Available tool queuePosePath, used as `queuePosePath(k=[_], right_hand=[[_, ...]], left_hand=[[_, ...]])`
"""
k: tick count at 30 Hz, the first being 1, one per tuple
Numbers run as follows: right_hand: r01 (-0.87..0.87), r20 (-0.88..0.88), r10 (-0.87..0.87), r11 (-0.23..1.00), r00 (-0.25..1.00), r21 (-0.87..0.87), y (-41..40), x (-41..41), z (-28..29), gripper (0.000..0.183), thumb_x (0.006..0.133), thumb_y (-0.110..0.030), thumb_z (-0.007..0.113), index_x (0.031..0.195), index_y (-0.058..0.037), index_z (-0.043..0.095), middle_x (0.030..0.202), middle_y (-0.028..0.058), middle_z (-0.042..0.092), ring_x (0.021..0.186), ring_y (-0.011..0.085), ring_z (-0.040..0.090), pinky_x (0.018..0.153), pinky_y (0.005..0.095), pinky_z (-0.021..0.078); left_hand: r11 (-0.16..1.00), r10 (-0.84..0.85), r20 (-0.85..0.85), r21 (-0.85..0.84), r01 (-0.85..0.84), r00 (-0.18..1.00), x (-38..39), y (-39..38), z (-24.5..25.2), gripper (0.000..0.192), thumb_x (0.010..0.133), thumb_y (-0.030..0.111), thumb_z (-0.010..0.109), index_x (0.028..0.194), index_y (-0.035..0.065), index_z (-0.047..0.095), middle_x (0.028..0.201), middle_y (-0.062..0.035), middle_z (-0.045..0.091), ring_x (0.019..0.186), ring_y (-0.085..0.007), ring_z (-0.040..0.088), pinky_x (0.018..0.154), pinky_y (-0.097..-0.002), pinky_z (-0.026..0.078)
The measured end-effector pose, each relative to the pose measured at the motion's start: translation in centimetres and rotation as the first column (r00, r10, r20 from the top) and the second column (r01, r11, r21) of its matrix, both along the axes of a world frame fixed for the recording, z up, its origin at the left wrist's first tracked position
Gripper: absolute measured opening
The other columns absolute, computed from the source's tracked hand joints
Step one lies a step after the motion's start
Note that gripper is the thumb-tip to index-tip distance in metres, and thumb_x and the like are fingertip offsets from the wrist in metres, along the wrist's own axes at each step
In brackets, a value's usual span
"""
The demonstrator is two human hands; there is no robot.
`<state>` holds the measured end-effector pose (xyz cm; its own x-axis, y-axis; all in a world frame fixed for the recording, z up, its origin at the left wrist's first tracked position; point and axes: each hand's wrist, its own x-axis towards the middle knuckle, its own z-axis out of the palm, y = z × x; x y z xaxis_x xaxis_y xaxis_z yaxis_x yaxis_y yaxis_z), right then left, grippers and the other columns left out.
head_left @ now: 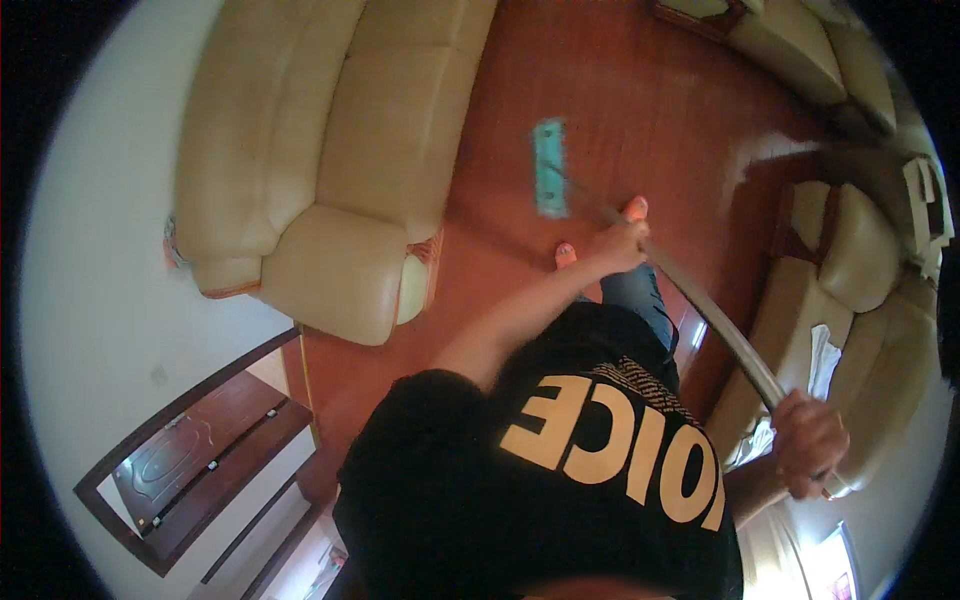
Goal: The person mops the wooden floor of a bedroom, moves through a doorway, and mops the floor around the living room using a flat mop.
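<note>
My left hand (625, 244) is closed around the lower part of a long metal mop pole (712, 319), out in front of my legs. Near the upper end of the same pole, my right hand (810, 442) grips it at the right of the view. The pole slants down to a flat mop head with a green pad (550, 169), which lies on the reddish-brown floor ahead of my feet. The lower stretch of the pole looks thin and blurred.
A tan leather sofa (367, 150) stands along the left wall. More tan sofas (870, 247) stand at the right, one with white cloths or papers (825, 356) on it. Behind at the lower left is a doorway with a dark frame (135, 465).
</note>
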<state>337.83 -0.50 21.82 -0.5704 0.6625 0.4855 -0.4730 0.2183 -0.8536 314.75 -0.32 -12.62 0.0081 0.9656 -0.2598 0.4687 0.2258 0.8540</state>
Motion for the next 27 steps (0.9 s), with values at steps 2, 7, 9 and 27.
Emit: queuePosePath(k=[2,7,9,27], right_hand=[[-0.240,-0.025,0.242,0.969,0.970,0.057,3.9,-2.0,-1.3,0.018,0.057,-0.013,0.056,0.043,-0.0089,0.046,0.044,0.0051,0.049,0.036,0.0178,0.042,0.045,0.0338,0.0358],[-0.361,-0.042,0.359,0.932,0.932,-0.043,10.1,-9.7,-4.1,0.016,0.050,-0.007,0.055,0.041,-0.0066,0.043,0.044,0.0066,0.046,0.039,0.0211,0.044,0.051,0.0338,0.0356],[-0.312,-0.009,0.312,0.946,0.950,-0.088,12.3,-11.8,-4.2,0.015,0.049,-0.005,0.054,0.040,-0.0058,0.042,0.043,0.0066,0.045,0.040,0.0212,0.043,0.051,0.0333,0.0355],[0.153,0.139,-0.125,0.965,0.982,-0.212,26.1,-9.8,-5.7,0.003,0.049,-0.004,0.051,0.050,-0.0015,0.049,0.046,0.0068,0.046,0.043,0.0221,0.042,0.052,0.0354,0.0327]], left_hand=[[0.996,0.077,0.110,-0.063,-0.071,0.991,-3.1,0.7,6.7,0.022,0.077,0.027,0.058,0.086,0.0077,0.051,0.077,-0.0126,0.059,0.077,-0.0275,0.059,0.064,-0.0388,0.043],[0.917,0.394,-0.192,0.023,-0.397,0.899,-10.8,2.1,1.4,0.031,0.078,0.038,0.059,0.080,0.0080,0.051,0.073,-0.0121,0.057,0.071,-0.0294,0.057,0.061,-0.0390,0.042],[0.913,0.390,-0.231,-0.031,-0.407,0.892,-12.7,4.0,1.6,0.031,0.078,0.038,0.059,0.080,0.0081,0.050,0.072,-0.0122,0.057,0.071,-0.0300,0.057,0.060,-0.0390,0.042],[0.969,0.186,-0.384,-0.082,-0.234,0.904,-12.5,26.5,-2.7,0.026,0.080,0.032,0.056,0.077,0.0071,0.048,0.076,-0.0126,0.058,0.076,-0.0325,0.057,0.062,-0.0417,0.043]])
